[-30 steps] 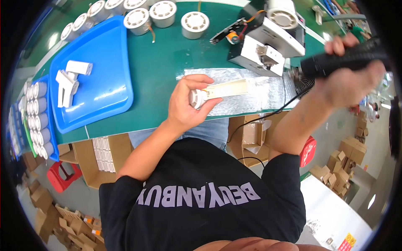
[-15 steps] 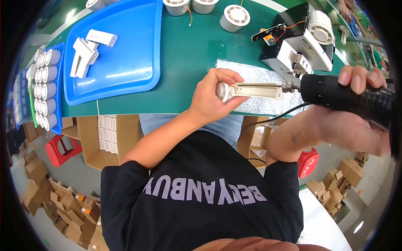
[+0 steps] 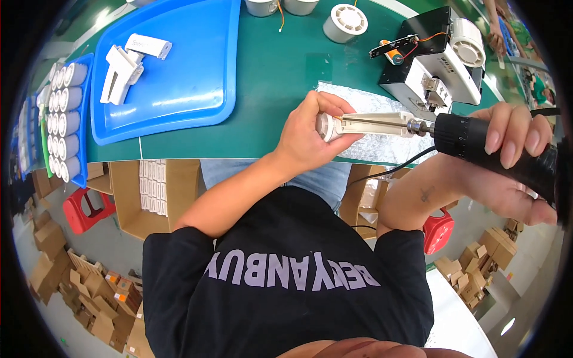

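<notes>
My left hand [image 3: 313, 128] is closed round the round end of a white plastic housing [image 3: 382, 124], whose long hollow handle part points right. Wrapped round a black electric screwdriver [image 3: 468, 136], my right hand [image 3: 513, 155] holds the tool nearly level at the right. The screwdriver's long thin bit runs leftward inside the hollow part to near its round end, where a bit of orange wire shows. Whether the tip touches a screw is too small to tell. Beneath the housing lies a sheet of bubble wrap [image 3: 388, 98] on the green table [image 3: 274, 77].
Several white plastic parts lie in a blue tray [image 3: 197, 113] at the left. Farther left, a blue crate [image 3: 85, 119] holds rows of white cylinders. A black-and-white screw feeder [image 3: 441, 65] stands at the right, near a white round fan unit [image 3: 345, 24]. A black cable [image 3: 397, 170] crosses the table's front edge.
The table and everything on it have shifted slightly in the picture as the view moved. Both hands keep their grip, and the housing is tilted a little differently against the screwdriver.
</notes>
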The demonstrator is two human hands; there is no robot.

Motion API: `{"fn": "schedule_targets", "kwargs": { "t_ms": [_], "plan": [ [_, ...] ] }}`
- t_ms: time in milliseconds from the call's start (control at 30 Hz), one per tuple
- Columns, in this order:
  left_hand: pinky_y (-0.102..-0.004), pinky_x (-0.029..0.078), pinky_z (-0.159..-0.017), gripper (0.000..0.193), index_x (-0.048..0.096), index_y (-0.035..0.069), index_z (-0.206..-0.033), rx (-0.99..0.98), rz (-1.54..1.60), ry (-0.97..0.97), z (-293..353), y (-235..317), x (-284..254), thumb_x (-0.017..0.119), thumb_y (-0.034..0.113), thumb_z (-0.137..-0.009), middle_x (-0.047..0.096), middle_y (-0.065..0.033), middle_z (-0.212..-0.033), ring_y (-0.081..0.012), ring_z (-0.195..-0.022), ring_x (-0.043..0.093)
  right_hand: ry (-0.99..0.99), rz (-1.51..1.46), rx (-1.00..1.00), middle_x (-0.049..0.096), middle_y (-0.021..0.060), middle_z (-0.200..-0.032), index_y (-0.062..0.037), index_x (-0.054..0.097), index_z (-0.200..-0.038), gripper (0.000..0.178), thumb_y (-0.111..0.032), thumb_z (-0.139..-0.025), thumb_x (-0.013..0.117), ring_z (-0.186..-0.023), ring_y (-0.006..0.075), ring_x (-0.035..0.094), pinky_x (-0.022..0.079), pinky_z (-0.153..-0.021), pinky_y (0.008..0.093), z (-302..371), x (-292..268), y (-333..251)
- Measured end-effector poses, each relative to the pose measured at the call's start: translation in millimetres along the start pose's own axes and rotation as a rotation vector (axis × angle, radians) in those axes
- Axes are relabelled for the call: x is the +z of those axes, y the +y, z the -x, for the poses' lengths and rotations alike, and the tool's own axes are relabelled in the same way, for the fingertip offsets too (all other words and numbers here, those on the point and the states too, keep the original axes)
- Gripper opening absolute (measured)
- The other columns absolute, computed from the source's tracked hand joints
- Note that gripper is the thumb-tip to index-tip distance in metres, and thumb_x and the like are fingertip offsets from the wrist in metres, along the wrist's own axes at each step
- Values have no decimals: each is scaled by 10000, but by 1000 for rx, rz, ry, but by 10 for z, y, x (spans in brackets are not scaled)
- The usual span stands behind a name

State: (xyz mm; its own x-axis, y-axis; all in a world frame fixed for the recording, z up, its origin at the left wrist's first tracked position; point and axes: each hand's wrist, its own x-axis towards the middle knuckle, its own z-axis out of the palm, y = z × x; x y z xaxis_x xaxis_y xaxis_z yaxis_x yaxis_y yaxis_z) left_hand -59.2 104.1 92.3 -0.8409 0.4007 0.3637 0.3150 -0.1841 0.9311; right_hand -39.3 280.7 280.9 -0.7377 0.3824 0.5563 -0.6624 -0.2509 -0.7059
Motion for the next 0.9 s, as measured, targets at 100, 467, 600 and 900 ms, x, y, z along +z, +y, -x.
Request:
{"fn": "schedule_targets", "kwargs": {
  "t_ms": [100, 467, 600, 900],
  "plan": [
    [-326, 522, -820, 510, 402, 50, -963, 7, -12, -5, -23, -2, -18, 849, 31, -716, 643, -138, -986, -206, -941, 642, 8, 30, -7, 510, 79, -815, 28, 482, -929, 706, -639, -777, 658, -646, 163, 533, 448, -577, 287, 32, -5, 22],
    [-302, 507, -822, 433, 607, 36, -1057, -213, -376, -363, -745, 723, -668, 851, 149, -718, 662, -68, -968, -167, -936, 642, -10, -574, -311, 514, 104, -815, 20, 441, -1122, 555, -446, -892, 634, -643, 189, 557, 484, -571, 308, -196, -128, -458],
    [-355, 499, -865, 435, 616, 20, -1066, 35, -682, -199, -1966, 440, -771, 765, 315, -783, 686, -136, -1039, -256, -961, 655, 135, 521, -360, 587, 150, -907, 8, 368, -1224, 421, -191, -948, 617, -674, 205, 594, 537, -633, 338, -229, -490, -129],
    [-479, 350, -998, 755, 544, 99, -1307, 234, -1177, 111, -3069, -349, -724, 694, 561, -731, 466, -180, -1292, -354, -1222, 412, 388, 1122, -643, 532, 257, -1212, 78, 242, -1394, 651, 54, -866, 623, -1076, 305, 588, 496, -947, 403, -93, -579, 112]
  ]
}}
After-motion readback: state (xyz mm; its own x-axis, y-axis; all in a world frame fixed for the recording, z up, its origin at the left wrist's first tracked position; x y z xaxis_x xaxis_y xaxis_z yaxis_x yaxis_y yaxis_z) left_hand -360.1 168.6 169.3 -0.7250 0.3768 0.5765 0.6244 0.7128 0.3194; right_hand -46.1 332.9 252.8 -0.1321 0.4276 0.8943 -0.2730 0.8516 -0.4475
